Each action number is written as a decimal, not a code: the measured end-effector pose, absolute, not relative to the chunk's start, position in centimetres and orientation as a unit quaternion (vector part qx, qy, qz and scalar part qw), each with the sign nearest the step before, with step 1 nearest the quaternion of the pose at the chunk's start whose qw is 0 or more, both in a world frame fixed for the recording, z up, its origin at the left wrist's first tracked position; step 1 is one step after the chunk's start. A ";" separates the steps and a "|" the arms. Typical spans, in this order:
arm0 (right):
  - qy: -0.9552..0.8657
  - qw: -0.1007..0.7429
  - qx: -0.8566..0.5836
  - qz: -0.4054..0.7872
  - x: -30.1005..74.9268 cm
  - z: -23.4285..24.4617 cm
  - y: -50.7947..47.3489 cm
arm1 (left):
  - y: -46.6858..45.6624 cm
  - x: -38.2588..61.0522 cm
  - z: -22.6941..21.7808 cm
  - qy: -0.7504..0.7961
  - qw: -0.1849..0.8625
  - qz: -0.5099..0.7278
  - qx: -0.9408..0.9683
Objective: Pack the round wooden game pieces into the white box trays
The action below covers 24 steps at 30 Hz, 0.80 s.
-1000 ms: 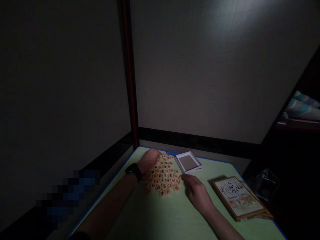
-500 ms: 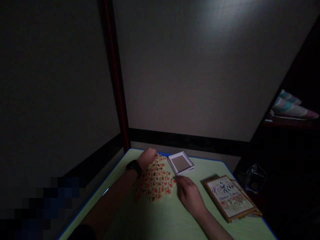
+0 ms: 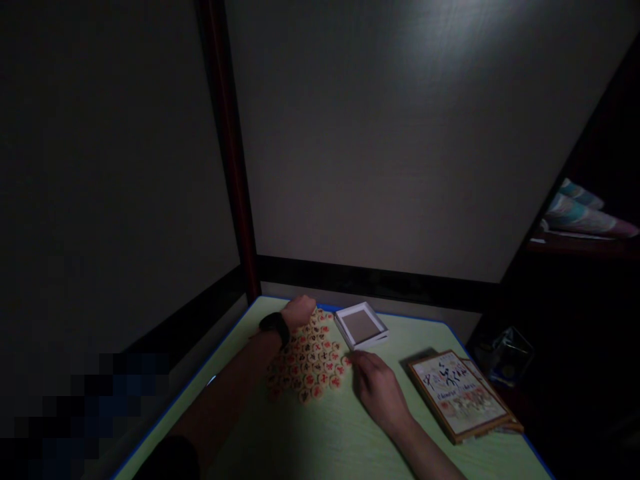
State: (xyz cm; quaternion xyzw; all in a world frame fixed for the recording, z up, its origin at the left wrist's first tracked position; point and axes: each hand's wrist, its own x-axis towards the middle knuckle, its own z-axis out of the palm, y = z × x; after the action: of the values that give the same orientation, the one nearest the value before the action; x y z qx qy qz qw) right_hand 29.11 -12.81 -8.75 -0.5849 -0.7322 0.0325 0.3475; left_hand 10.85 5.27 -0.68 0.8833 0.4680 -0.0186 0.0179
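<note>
A tight patch of several round pale game pieces (image 3: pixel 311 361) with red and black characters lies on a light green table (image 3: pixel 320 433). My left hand (image 3: pixel 299 312), with a black watch on the wrist, rests curled at the far left edge of the patch, fingers closed against the pieces. My right hand (image 3: pixel 375 383) lies at the patch's right edge with its fingers bent and their tips touching the outer pieces. Dim light hides whether either hand grips a piece.
A shallow white box tray (image 3: pixel 361 327) sits just behind the pieces. A wooden-framed box lid with printed characters (image 3: pixel 457 395) lies at the right. Walls and a dark red post (image 3: pixel 227 153) close the table's far corner. A dark shelf with folded cloth (image 3: pixel 585 217) stands right.
My left hand slid slightly further along the far edge of the pieces, and the view shifted a little. My right hand stayed at the right edge of the patch.
</note>
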 end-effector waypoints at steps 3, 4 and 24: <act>-0.730 0.342 -0.591 0.036 29.0 -8.6 -12.8 | 5.8 10.7 -0.3 0.461 0.026 -0.014 0.887; -0.730 0.341 -0.591 0.038 29.0 -8.6 -12.8 | 6.1 10.6 -0.2 0.456 0.032 -0.012 0.889; -0.727 0.353 -0.588 0.045 29.0 -8.5 -12.9 | 8.0 9.3 -1.7 0.453 0.090 0.007 0.887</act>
State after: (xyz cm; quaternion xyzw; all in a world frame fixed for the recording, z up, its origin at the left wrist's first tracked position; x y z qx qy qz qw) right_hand 29.02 -12.90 -8.54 -0.5879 -0.7267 0.0449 0.3526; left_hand 9.29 7.95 -1.68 0.8869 0.4530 0.0070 0.0902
